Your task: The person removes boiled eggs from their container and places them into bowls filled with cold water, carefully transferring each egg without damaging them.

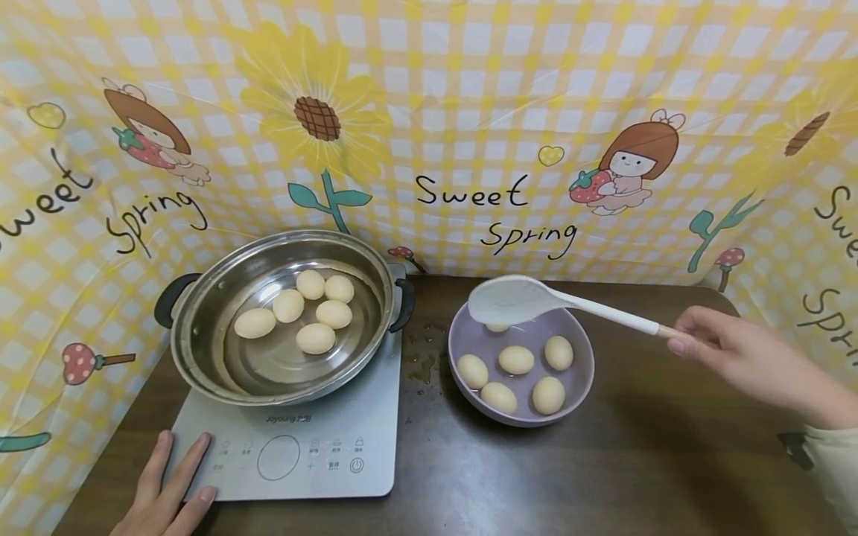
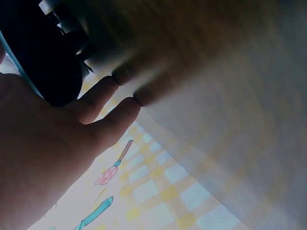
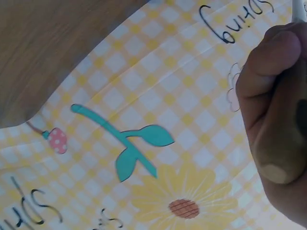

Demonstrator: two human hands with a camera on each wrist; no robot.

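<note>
My right hand point(image 1: 744, 357) grips the wooden end of a white-headed spoon point(image 1: 512, 298). The spoon's head is over the back rim of a purple bowl point(image 1: 588, 365), with no egg seen in it. Several pale eggs point(image 1: 516, 360) lie in water in that bowl; one at the back is partly hidden by the spoon. My left hand point(image 1: 157, 499) rests with straight, spread fingers on the front left corner of a white induction cooker point(image 1: 268, 476). On the cooker stands a steel pot point(image 1: 201, 365), where several more eggs point(image 1: 316, 339) lie in shallow water.
Black handles point(image 1: 176, 299) stick out from the pot's sides. Small puddles point(image 1: 424, 368) wet the dark wooden table point(image 1: 509, 484) between cooker and bowl. A yellow checked cloth point(image 1: 429, 89) hangs behind and along both sides.
</note>
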